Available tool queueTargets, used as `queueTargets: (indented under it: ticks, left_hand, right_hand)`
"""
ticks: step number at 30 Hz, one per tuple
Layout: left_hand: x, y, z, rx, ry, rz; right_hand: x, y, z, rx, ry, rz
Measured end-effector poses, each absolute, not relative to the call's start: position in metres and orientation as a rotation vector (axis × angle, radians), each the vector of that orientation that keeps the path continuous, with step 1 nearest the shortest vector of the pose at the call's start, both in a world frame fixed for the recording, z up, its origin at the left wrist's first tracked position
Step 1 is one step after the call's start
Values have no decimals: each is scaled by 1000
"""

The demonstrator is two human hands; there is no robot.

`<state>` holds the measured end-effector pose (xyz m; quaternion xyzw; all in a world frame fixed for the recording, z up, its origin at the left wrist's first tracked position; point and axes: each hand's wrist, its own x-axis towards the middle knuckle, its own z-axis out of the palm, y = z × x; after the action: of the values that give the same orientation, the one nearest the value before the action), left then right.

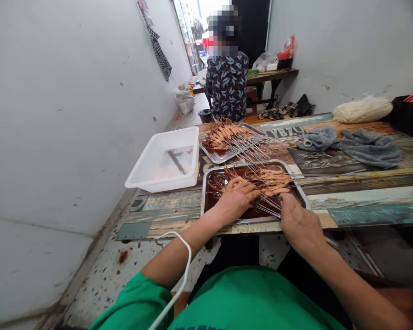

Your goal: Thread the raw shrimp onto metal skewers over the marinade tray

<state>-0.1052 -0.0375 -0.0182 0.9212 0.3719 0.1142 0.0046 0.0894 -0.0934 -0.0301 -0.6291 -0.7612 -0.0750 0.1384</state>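
Observation:
A metal tray (pixel 203 201) of dark reddish-brown sauce lies on the table before me. Pinkish-orange meat skewers (pixel 273 178) rest in it, with thin dark strands at their far left ends and thin metal rods pointing right. My left hand (pixel 239 197) is closed over the meat end of a bunch of them in the sauce, its fingers hiding part of the meat. At the tray's front right corner, my right hand (pixel 298 220) is closed around the rods of this bunch, and rod ends stick out below it.
Behind stands a clear plastic tray (pixel 217 158) piled with more skewers (pixel 227 135). A white tub (pixel 161 183) holding a metal utensil (pixel 176 162) is at left. Grey cloths (pixel 371 149) and a bagged pale bundle (pixel 363 110) lie right. A person (pixel 227 87) sits beyond, back turned.

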Motion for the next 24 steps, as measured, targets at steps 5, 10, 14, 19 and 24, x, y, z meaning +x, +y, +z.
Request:
queueTargets:
  ticks: [5, 10, 14, 19, 24]
  left_hand:
    - [-109, -46, -17, 2830, 1313, 468]
    - [-134, -54, -13, 2660, 1452, 912]
    - [-161, -52, -10, 2445, 1722, 1103]
    - [-171, -49, -8, 2445, 1779, 837]
    - [-164, -48, -8, 2483, 1814, 594]
  right_hand:
    - [88, -100, -31, -1827, -2152, 62]
    - [98, -95, -17, -1851, -2029, 157]
    - [109, -92, 8, -1910, -1972, 174]
    - [120, -87, 34, -1920, -1922, 137]
    - [132, -82, 53, -1909, -1861, 99]
